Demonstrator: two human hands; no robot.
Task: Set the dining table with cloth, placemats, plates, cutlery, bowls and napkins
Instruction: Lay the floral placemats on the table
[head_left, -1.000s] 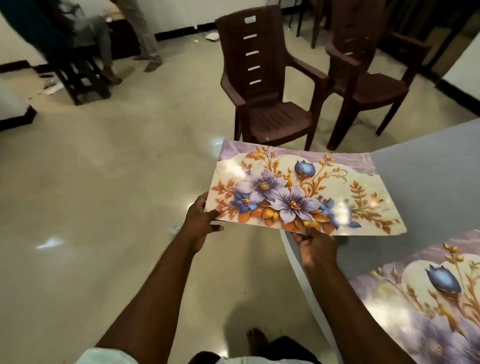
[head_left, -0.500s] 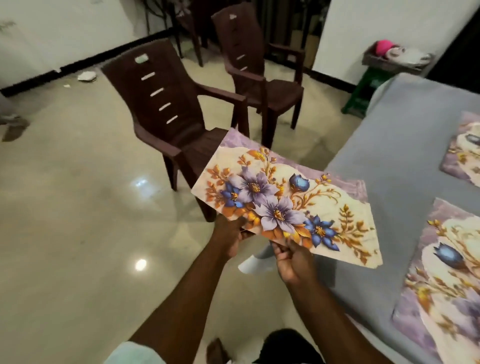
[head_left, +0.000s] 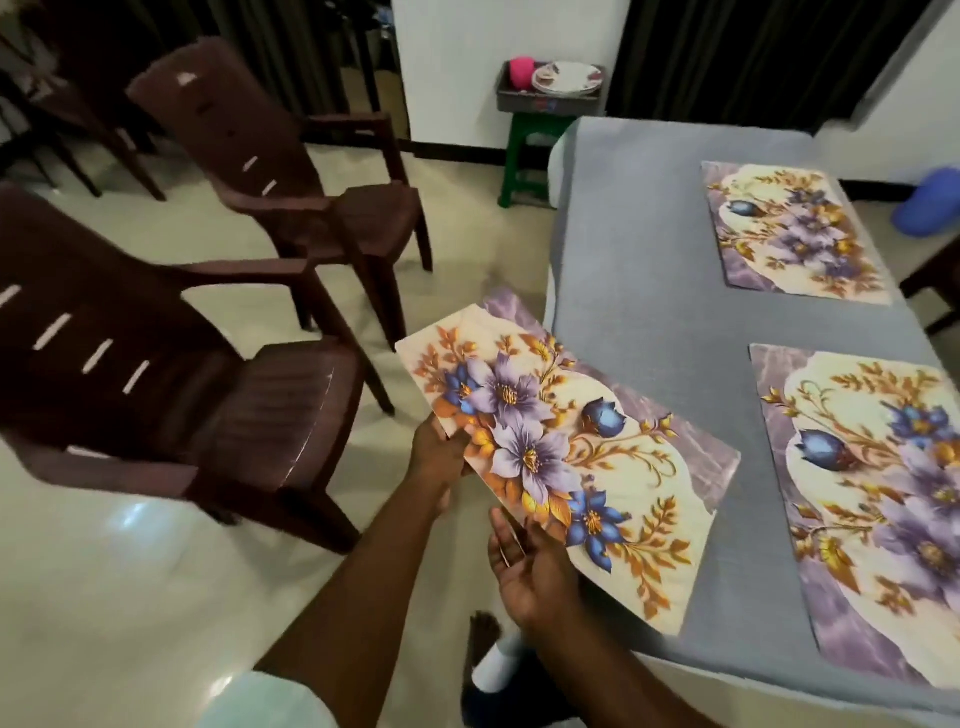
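I hold a floral placemat (head_left: 571, 457) tilted over the left edge of the table, which is covered by a grey cloth (head_left: 649, 260). My left hand (head_left: 436, 452) grips the mat's near left edge. My right hand (head_left: 530, 566) lies palm up with straight fingers under the mat's near edge. Two matching placemats lie flat on the cloth along the right side, one far (head_left: 795, 234) and one near (head_left: 872, 493).
Two brown plastic chairs (head_left: 156, 389) (head_left: 291, 171) stand on the tiled floor left of the table. Beyond the table's far end, a green stool (head_left: 530, 150) carries a tray with plates (head_left: 566, 78) and a pink cup (head_left: 521, 67). A blue object (head_left: 930, 202) sits at far right.
My view has swung right toward the table. The held placemat has moved over the cloth's left edge. My right hand has gone from pinching the mat to lying palm up beneath it.
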